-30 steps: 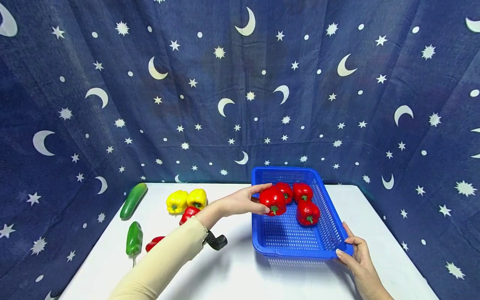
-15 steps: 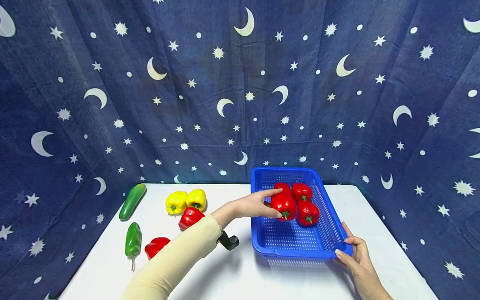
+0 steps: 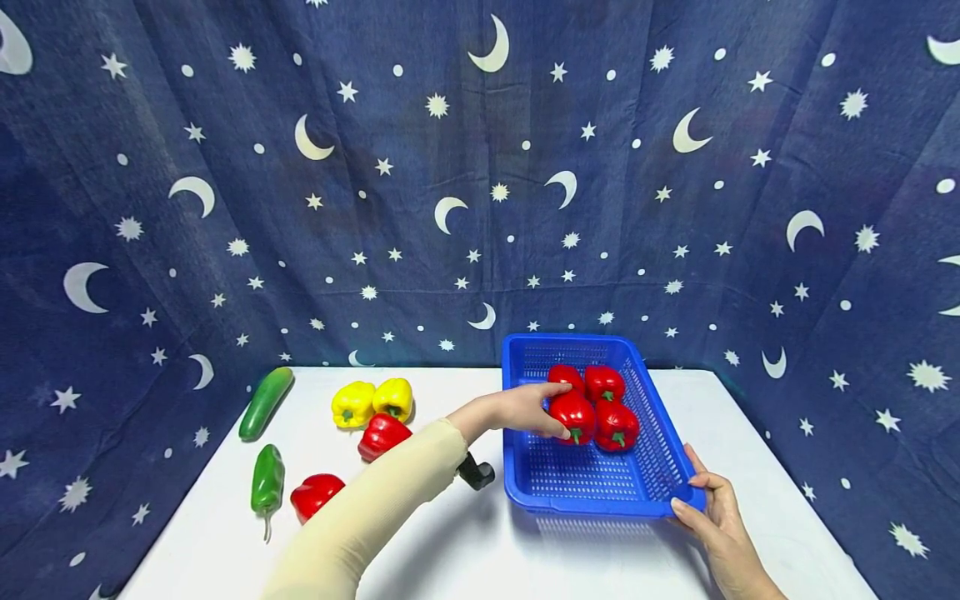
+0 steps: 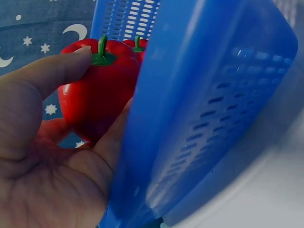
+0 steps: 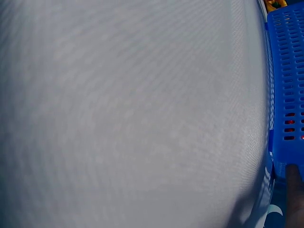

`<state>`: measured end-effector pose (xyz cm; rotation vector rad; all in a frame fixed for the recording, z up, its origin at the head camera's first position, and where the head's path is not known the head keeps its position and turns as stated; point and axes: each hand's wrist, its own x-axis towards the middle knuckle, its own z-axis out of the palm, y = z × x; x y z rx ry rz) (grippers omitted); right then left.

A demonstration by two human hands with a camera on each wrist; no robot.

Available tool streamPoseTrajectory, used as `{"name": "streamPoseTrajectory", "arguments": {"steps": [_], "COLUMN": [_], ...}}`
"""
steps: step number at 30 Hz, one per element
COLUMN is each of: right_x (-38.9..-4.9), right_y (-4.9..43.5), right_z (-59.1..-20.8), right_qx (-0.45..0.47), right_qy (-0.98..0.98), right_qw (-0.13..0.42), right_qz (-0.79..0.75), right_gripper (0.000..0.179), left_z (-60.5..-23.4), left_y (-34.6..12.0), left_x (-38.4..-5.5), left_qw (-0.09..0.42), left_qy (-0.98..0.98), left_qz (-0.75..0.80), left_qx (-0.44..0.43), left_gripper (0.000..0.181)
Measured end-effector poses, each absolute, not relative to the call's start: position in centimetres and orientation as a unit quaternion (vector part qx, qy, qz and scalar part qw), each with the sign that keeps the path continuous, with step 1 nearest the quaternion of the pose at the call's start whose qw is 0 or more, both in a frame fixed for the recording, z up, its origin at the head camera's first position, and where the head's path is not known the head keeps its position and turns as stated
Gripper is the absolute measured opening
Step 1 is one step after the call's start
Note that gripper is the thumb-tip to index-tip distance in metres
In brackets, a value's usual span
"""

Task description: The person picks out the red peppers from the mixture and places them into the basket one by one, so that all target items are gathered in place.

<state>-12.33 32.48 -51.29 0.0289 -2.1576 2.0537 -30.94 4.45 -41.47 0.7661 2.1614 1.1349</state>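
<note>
My left hand [image 3: 528,408] reaches over the left wall of the blue plastic basket [image 3: 585,507] and grips a red bell pepper [image 3: 573,417]. In the left wrist view the thumb lies near the green stem of this red bell pepper [image 4: 102,95], and the basket wall [image 4: 161,95] hides part of the fingers. Beside it in the basket sit three other red bell peppers [image 3: 617,427], close together. At the basket's front right corner, my right hand [image 3: 723,533] holds the rim, thumb on the near side. Only a dark finger [image 5: 294,194] of it shows in the right wrist view.
On the white table [image 3: 442,542], left of the basket, lie two yellow bell peppers [image 3: 352,406] and two red bell peppers [image 3: 382,435]. Farther left are a long green pepper [image 3: 267,479] and a cucumber [image 3: 266,402]. A blue star-and-moon curtain [image 3: 420,208] surrounds the table.
My left hand has carried its red bell pepper right and slightly down, next to the others in the basket. The right hand and the basket have stayed in place.
</note>
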Motion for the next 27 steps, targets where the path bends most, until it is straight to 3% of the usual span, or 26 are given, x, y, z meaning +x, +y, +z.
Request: {"name": "streamPoseTrajectory", "arguments": {"steps": [27], "right_x": [-12.3], "right_y": [32.5], "right_z": [-51.5], "right_qx": [0.03], "right_qy": [-0.719], "right_qw": [0.091], "right_qz": [0.689], "right_gripper": [0.036], "left_z": [-40.5], "left_y": [7.0], "left_x": [-31.4], "left_qw": [0.368], "left_qy": [0.815], "left_qz": [0.395], "left_qx": [0.212], "left_gripper": [0.085]}}
